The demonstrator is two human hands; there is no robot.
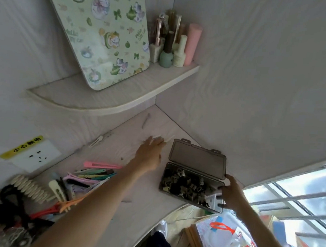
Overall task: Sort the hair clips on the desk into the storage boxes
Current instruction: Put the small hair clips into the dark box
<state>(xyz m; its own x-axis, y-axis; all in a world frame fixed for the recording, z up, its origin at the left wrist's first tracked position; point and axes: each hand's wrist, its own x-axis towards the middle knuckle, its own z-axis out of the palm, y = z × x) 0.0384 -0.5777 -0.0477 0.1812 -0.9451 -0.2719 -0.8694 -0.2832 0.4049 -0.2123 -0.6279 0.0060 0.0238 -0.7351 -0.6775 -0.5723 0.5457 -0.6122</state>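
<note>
Head view, looking down on a pale wood-grain desk (132, 204) in a corner.

Left hand (150, 153): arm reaches across the desk toward 12 o'clock, back of hand up, fingers stretched out and relaxed, tips at or just above the desk surface near the far wall. Grasping nothing that can be seen; a pale blurred streak lies at the fingertips, too smeared to identify.

Right hand (231, 191): at about 4 o'clock from the left hand, fingers curled round the right end of the storage box (190, 186), holding it by that edge.

Storage box: dark translucent, hinged lid (197, 158) standing open toward 12 o'clock. Tray part holds a heap of small dark and olive clips (184, 185). Box sits near the desk's front right edge, just beside the left hand, at its 4 o'clock.

Loose hair clips (93, 175): a pile of long flat clips in pink, mint, yellow and lilac at 8 o'clock from the left hand, well apart from it, left of the forearm. One pale clip (97, 141) lies alone against the wall at 9 o'clock from the left hand. Orange clip (62, 207) and black hair ties (9, 206) farther out at 8 o'clock.

Corner shelf (109, 97) at 12 o'clock carries a patterned board (99, 30) and several bottles (172, 46).
</note>
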